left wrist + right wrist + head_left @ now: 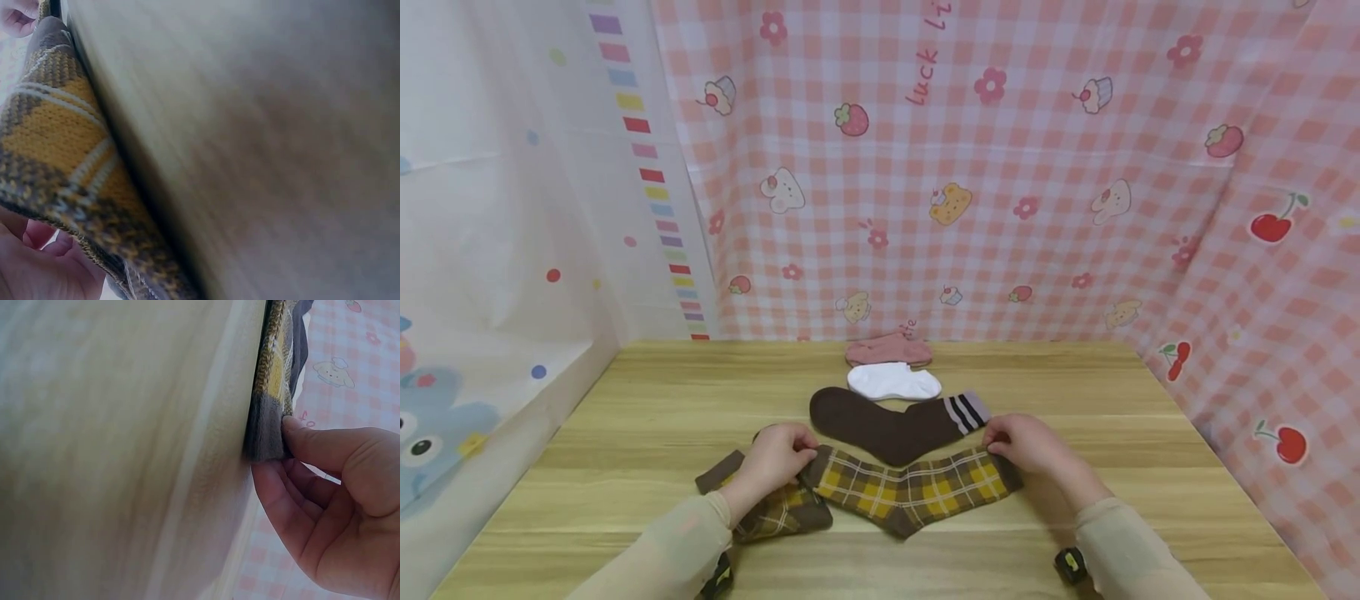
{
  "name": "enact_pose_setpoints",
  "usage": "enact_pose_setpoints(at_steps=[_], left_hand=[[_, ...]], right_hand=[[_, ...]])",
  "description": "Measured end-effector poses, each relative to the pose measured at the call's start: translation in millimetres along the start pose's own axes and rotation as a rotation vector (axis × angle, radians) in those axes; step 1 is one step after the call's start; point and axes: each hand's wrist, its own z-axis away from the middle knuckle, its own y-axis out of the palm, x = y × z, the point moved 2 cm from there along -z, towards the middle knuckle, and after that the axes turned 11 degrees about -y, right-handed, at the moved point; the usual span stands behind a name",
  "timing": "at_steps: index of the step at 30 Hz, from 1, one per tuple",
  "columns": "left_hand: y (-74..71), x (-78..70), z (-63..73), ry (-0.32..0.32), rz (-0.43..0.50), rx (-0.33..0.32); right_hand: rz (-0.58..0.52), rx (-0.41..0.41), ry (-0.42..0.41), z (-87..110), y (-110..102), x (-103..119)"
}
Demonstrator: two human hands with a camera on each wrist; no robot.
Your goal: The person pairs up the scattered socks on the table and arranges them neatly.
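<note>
A brown and yellow plaid sock (912, 492) lies flat across the table in front of me, its heel pointing toward me. My left hand (777, 457) pinches its dark left end between thumb and fingers. At the other end, my right hand (1032, 443) holds the dark cuff (267, 428), thumb on one side and fingers on the other in the right wrist view. Under my left wrist lies a second plaid sock (790, 515), partly hidden by the hand and sleeve. Plaid knit (56, 131) fills the left side of the left wrist view, with left-hand fingers (53, 269) below it.
Just beyond the plaid sock lies a dark brown sock (880, 425) with a striped cuff. Behind it sit white socks (891, 382), then pink socks (887, 350) near the back edge. Patterned curtains (925, 167) enclose the wooden table (625, 433) behind and at the sides.
</note>
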Motion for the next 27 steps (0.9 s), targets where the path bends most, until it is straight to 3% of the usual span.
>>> enact_pose_setpoints(at_steps=[7, 14, 18, 27], left_hand=[[0.1, 2.4, -2.3, -0.001, -0.039, -0.007], [-12.1, -0.3, 1.0, 0.088, -0.147, -0.064], [-21.9, -1.0, 3.3, 0.102, -0.132, -0.074], [-41.7, 3.8, 7.2, 0.081, -0.081, -0.11]], right_hand=[[0.016, 0.003, -0.008, -2.4, 1.0, -0.5], [0.004, -0.011, 0.024, 1.2, -5.7, 6.2], [0.005, -0.04, 0.054, 2.0, -11.2, 13.2], [0.083, -0.106, 0.013, -0.8, -16.9, 36.3]])
